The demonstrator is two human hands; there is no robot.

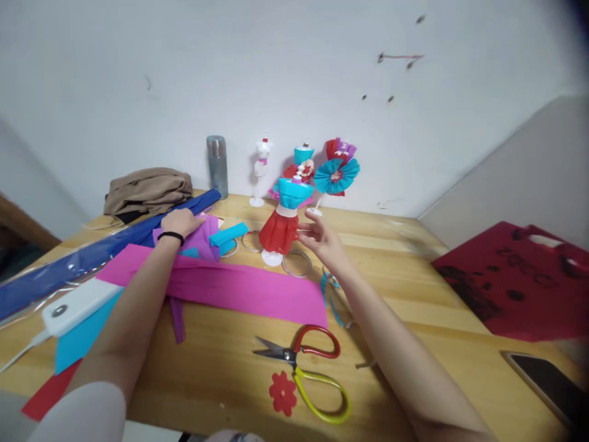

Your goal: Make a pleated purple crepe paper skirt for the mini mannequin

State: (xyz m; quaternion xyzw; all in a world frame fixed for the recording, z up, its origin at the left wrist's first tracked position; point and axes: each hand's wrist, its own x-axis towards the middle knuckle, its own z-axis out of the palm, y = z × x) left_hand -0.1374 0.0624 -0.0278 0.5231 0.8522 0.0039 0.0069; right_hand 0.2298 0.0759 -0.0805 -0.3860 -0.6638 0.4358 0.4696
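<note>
The head view showed the right hand (324,239), fingers loosely spread with nothing visibly gripped, beside a red-skirted miniature mannequin (286,212) upright on the wooden table (396,264); a light touch would best avoid crushing it. The left hand (181,222) lay at purple crepe paper (210,237), its grip impossible to tell.

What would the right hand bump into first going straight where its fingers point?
Probably the red skirt on the small dress form: the right hand is just beside it, though depth is unclear and they may be touching.
</note>
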